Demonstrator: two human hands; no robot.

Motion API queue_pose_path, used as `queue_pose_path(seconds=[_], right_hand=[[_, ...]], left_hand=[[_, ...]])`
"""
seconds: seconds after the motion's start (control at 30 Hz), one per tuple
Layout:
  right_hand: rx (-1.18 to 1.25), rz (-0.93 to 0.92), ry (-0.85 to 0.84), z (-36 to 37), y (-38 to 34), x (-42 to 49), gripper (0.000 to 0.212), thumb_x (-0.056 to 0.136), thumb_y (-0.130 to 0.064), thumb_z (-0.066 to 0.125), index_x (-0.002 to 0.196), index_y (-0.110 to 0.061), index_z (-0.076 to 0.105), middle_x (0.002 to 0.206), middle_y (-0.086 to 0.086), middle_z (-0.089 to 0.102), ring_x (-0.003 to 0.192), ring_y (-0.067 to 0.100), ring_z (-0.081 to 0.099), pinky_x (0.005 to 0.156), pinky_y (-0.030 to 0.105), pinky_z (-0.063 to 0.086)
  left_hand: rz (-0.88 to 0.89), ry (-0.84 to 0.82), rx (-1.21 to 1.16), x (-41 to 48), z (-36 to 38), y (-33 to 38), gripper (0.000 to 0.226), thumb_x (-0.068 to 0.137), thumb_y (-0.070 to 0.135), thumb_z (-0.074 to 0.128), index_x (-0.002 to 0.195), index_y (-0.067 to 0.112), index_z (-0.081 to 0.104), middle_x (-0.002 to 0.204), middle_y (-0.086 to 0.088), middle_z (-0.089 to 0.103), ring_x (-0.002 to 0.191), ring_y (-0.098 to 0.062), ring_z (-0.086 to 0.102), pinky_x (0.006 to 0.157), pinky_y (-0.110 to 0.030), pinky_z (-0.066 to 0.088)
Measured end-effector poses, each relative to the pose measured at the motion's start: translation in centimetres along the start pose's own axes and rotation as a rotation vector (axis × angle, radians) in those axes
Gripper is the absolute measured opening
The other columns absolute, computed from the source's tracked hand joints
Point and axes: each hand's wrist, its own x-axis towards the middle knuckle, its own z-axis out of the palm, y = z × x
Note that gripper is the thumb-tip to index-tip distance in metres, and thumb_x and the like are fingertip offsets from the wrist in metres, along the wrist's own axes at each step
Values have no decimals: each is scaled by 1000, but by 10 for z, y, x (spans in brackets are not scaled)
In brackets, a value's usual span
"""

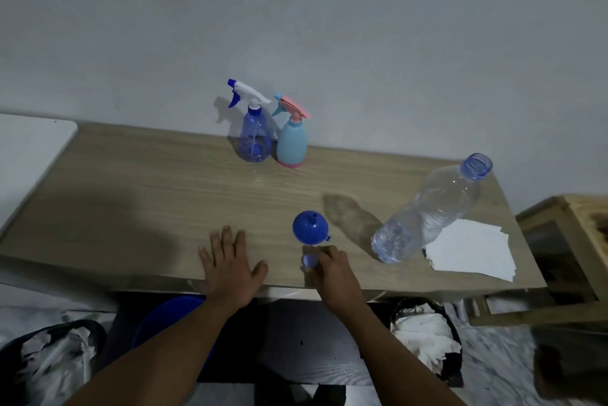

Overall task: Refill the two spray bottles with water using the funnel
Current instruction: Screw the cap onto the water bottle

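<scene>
Head view: right hand (332, 269) pinching bottle cap (309, 261).

The person's left hand (230, 261) and right hand (332, 269) are both bare, with no rings, gloves or other coverings visible on the fingers (227, 237). Behind the fingers, both wrists carry no watch, band or bracelet, and farther back still the two forearms are uncovered along their whole visible length, with no sleeve edge showing before they leave the bottom of the view. The fingernails are short, though dim light and blur hide finer detail.
</scene>
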Motion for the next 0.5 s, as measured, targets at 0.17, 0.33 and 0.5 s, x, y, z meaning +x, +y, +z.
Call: queue_pose_path(seconds=[0.17, 0.33, 0.5], right_hand=[[66, 50, 36, 1, 0, -2, 20, 96, -24, 52, 115, -21, 60, 111, -2, 53, 102, 16, 49, 81, 34, 49], [274, 114, 187, -14, 37, -45, 23, 98, -24, 57, 121, -23, 60, 107, -6, 51, 92, 6, 54, 79, 17, 42], [249, 228, 398, -46, 95, -91, 27, 98, -24, 60, 123, -15, 61, 105, -5, 53, 93, 11, 57, 79, 21, 44]], left_hand=[[45, -19, 34, -25, 12, 28, 91, 81, 67, 13, 157, 18, 10, 165, -17, -2, 150, -40, -10, 118, -63, -7], [50, -45, 46, -34, 24, 62, 85, 83, 60, 25, 151, 10, 34, 159, -22, 25, 147, -46, 13, 116, -66, 7], [101, -2, 27, -46, 31, 95, 69, 80, 52, 54, 137, 12, 52, 145, -17, 45, 136, -42, 32, 110, -63, 22]])
